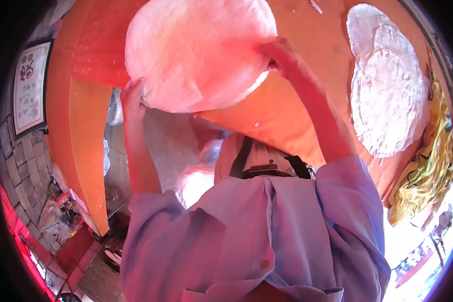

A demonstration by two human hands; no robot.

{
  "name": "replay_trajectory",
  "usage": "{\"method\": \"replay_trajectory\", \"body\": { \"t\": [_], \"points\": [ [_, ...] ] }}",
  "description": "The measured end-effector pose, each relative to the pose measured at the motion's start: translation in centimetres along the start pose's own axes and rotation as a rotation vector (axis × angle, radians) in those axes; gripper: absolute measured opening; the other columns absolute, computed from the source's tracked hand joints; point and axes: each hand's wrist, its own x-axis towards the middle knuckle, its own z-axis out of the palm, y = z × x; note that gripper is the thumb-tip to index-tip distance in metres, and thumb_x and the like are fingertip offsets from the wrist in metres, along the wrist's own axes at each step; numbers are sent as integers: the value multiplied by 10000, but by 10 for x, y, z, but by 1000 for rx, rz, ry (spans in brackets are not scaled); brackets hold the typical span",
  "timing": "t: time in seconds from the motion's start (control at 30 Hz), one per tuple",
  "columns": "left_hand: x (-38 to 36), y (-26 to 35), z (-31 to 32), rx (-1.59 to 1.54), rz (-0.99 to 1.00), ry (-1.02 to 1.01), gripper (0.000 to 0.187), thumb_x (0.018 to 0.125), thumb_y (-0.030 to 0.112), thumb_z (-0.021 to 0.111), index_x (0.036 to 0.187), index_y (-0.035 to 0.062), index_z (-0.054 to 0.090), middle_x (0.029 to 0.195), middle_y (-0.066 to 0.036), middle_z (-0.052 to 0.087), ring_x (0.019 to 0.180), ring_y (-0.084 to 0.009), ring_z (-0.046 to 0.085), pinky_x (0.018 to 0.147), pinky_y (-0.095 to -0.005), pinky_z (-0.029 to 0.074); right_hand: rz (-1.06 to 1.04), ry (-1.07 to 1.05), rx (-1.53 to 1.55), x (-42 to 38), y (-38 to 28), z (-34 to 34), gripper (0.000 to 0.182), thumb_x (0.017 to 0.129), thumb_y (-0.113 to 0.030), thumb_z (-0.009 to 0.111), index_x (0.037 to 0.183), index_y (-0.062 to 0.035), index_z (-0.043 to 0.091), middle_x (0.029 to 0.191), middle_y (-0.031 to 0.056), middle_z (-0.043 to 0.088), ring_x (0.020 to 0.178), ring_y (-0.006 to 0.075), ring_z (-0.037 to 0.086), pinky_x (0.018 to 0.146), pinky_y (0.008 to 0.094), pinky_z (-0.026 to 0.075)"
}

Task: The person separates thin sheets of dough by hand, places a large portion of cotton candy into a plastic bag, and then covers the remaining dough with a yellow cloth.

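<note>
Two bare hands hold one large round sheet of thin dough [199, 50] above an orange table [282, 110].

Head view:
- The left hand [132, 93] grips the lower left edge of the dough sheet, fingers curled around the rim.
- The right hand [277, 50] grips the right edge of the same sheet, fingers closed on the rim; the hand is blurred.
- The dough sheet is lifted and spread between both hands. It appears pale pink-white and hangs in front of the orange table surface. Whether its far edge touches the table cannot be told.
- The person wears a lilac shirt [246, 236], sleeves pushed up above the forearms, with dark straps [246, 156] across the chest.
- A stack of flat dough rounds [387, 85] lies on the table, well apart from the held sheet, toward the person's right.
- A yellow patterned cloth [428, 166] lies just beside that stack, at the table's edge.
- A framed sign [29, 85] hangs on a brick wall at the far left.
- Mixed small items [60, 211] sit low beside the table, too cluttered to identify.
</note>
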Motion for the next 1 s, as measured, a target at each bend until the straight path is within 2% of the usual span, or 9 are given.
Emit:
{"method": "replay_trajectory", "body": {
  "t": [0.07,0.17,0.33,0.53,0.6,0.63,0.7,0.83,1.0],
  "points": [
    [-3,8,-1,68,61,28,287,863,161,647,1077,-24,601,1003,-80,646,921,-173,602,818,-326,474,123,62,-120,-7,-14,-5,457,762,-353,741,957,46,633,789,90,665,759,192,658,712,313,513],
    [-3,11,-8,-173,-71,210,394,890,276,628,1153,-10,563,1076,-101,623,983,-205,581,863,-381,457,-320,573,-795,-28,-26,-1,559,756,-447,721,982,53,621,801,128,675,742,252,664,752,357,514],
    [-37,15,75,-389,8,31,556,1001,411,292,1359,-6,377,1340,-170,473,1234,-306,465,1044,-432,378,-499,605,-734,22,14,1,484,811,-437,649,1025,-4,622,857,140,677,785,263,644,698,372,507],
    [15,-66,21,-310,-39,142,532,974,442,350,1331,53,413,1314,-109,490,1191,-244,494,966,-398,436,-777,657,-938,129,111,-15,455,832,-412,647,1081,-32,617,871,151,680,704,248,635,633,379,498],
    [29,-78,-1,-417,-159,48,594,937,495,396,1354,72,392,1331,-83,478,1228,-215,450,988,-385,406,-305,535,-877,68,40,2,629,784,-539,627,1119,-13,546,930,121,655,883,289,632,767,391,502],
    [33,-78,-12,-495,-239,-10,629,918,521,420,1366,81,381,1340,-70,473,1247,-200,428,1000,-379,391,-564,868,-949,84,75,9,588,796,-531,602,1113,-39,540,1024,156,618,969,319,599,841,412,484],
    [18,-48,-4,-632,-310,-180,702,881,574,466,1389,100,360,1357,-43,462,1284,-170,383,1022,-367,360,-338,683,-727,38,21,11,674,765,-600,617,1120,-32,539,1067,199,598,1099,355,530,922,445,439],
    [-42,-7,51,578,598,-234,600,863,398,596,1285,-16,493,1248,-134,555,1152,-273,525,1005,-375,402,-414,424,-605,-51,0,-35,675,789,-537,643,1201,-14,532,1096,225,602,1073,386,550,896,457,458],
    [-59,8,39,92,371,283,284,856,169,556,1035,-49,591,998,-113,593,899,-229,580,794,-330,470,-354,864,-1074,-191,79,-167,604,693,-318,766,1189,-37,567,1073,164,623,1025,347,567,866,439,462]
  ]
}}
